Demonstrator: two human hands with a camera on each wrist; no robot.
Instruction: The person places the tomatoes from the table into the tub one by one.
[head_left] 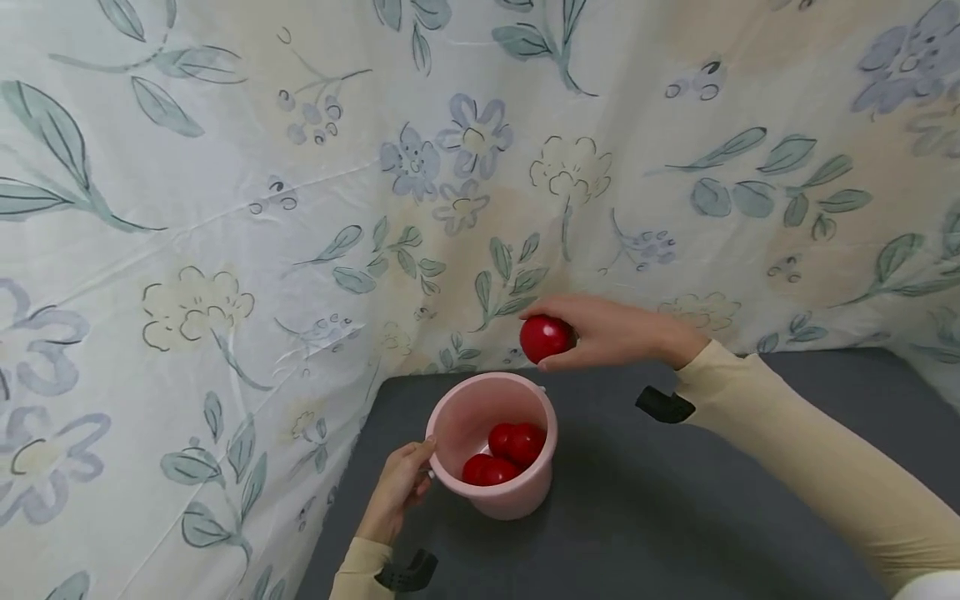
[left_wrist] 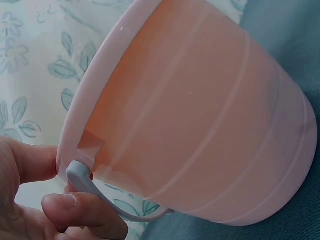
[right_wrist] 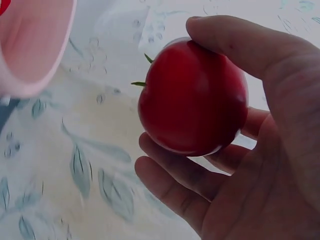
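A pink bucket (head_left: 491, 392) stands on the dark table, its pale handle (left_wrist: 135, 216) hanging at the side. My left hand (head_left: 399, 483) pinches the bucket's rim beside the handle joint, thumb and fingers on either side. Several red tomatoes (head_left: 525, 444) lie at the bottom of the bucket. Up and to the right of the rim, my right hand (head_left: 611, 332) holds another tomato (right_wrist: 192, 97) between thumb and fingers. Green stem tips (right_wrist: 139, 84) show on its far side. In the right wrist view, the bucket's rim appears at the upper left, apart from this tomato.
A floral cloth (head_left: 465, 233) hangs behind and to the left of the dark table (head_left: 637, 500). Black bands sit at both wrists, over beige sleeves (head_left: 787, 450).
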